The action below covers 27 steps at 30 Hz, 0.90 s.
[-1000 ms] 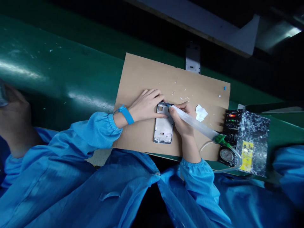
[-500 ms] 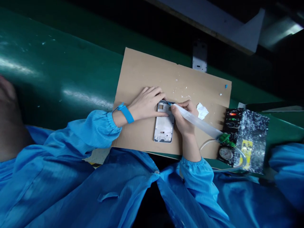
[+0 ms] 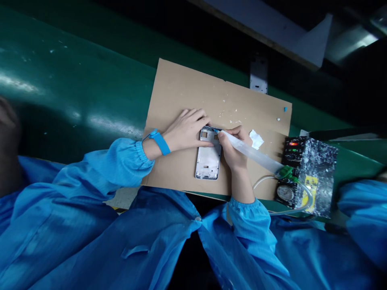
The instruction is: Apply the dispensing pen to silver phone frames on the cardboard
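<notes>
Here the phone frame lies on the cardboard sheet; the left hand rests open, fingers pinning its far-left corner, while the right hand grips the glue syringe, tip at the frame's far edge. Only that edge seems reached; the remaining edges look undone.

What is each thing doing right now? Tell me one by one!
Left hand: flat on the cardboard, steadying the phone frame's top.
Right hand: gripping the syringe like a pen.
Phone frame: lying flat on the cardboard.
Syringe: tilted, tip at the frame's top edge.
Cardboard: flat, speckled with white bits.
Control box: red light lit.
</notes>
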Tool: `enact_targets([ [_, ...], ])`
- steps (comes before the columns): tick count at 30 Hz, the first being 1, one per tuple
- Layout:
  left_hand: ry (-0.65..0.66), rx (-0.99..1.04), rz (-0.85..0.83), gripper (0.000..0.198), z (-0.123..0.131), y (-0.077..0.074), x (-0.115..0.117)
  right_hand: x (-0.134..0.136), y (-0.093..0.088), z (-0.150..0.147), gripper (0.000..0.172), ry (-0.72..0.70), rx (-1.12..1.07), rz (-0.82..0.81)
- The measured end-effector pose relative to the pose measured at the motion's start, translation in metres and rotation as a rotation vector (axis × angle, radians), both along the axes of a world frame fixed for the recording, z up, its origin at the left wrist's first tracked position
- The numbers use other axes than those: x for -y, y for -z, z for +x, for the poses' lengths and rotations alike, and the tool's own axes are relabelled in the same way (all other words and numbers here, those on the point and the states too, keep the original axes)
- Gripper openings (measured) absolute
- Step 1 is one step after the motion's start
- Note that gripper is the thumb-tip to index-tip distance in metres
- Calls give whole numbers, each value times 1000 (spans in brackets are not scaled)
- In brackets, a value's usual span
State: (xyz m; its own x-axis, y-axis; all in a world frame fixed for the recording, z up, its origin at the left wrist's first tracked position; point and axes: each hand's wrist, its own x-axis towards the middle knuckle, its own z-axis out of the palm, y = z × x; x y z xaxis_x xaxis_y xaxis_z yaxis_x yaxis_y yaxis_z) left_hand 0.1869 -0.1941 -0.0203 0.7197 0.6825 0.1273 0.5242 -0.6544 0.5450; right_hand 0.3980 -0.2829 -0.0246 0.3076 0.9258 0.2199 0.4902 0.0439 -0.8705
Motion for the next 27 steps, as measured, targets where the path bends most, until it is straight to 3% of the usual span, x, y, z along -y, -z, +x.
enact_targets([
  [11, 6, 42, 0, 56, -1, 2, -1, 0, 2, 3, 47, -26, -17, -13],
  [27, 0, 28, -7, 56, 0, 1, -1, 0, -2, 4, 41, -42, -6, -15],
])
